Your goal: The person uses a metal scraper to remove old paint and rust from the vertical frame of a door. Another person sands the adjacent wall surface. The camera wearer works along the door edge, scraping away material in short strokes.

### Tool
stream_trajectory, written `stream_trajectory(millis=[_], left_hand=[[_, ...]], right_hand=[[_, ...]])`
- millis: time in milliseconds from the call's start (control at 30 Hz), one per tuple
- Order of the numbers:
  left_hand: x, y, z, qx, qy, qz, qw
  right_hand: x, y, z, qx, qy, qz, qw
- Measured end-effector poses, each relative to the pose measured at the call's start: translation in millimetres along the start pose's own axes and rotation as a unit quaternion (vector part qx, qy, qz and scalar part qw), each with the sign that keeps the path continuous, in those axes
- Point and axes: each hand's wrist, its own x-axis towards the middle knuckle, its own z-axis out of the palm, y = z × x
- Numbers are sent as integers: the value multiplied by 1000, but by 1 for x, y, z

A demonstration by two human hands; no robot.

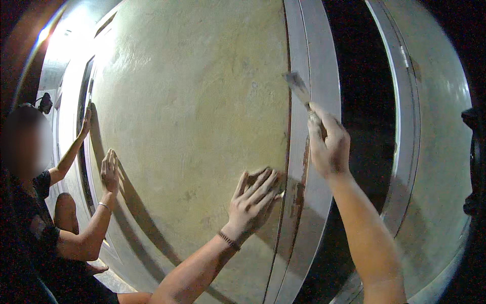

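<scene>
My right hand is closed round the handle of a putty knife. The knife's flat blade points up and left, over the seam between the yellowish-green wall and the pale door frame. Lower down and to the left, my left hand lies against the wall with its fingers stretched upward, close to the frame. A dark beaded bracelet circles that wrist. A small bright spot shows by its right edge; I cannot make out what it is, and the surface under the palm is hidden.
A person in dark clothes crouches at the left, both hands on or near the wall's far edge. Right of the frame is a dark opening, then another frame with a hinge. A bright light glares at upper left.
</scene>
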Motion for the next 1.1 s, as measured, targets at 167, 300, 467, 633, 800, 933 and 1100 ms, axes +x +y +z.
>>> stream_trajectory(millis=[167,300,467,633,800,933,1100], left_hand=[[-30,-8,-3,-13,-71,-25,997],[-23,-10,0,-20,-56,-20,998],[-21,-5,-1,18,-59,-28,998],[-22,-3,-7,27,-72,-34,996],[-21,1,-8,35,-79,-42,995],[-22,3,-4,36,-91,-50,994],[-22,3,0,45,-87,-46,994]], right_hand=[[-55,-18,-22,-46,-88,37,994],[-87,-41,-29,-75,-139,31,987],[-84,-61,-27,-161,-167,63,971],[-62,-77,-31,-212,-203,84,952],[-40,-85,-32,-219,-204,81,951],[-30,-84,-42,-255,-303,132,909],[-25,-75,-41,-244,-271,83,927]])
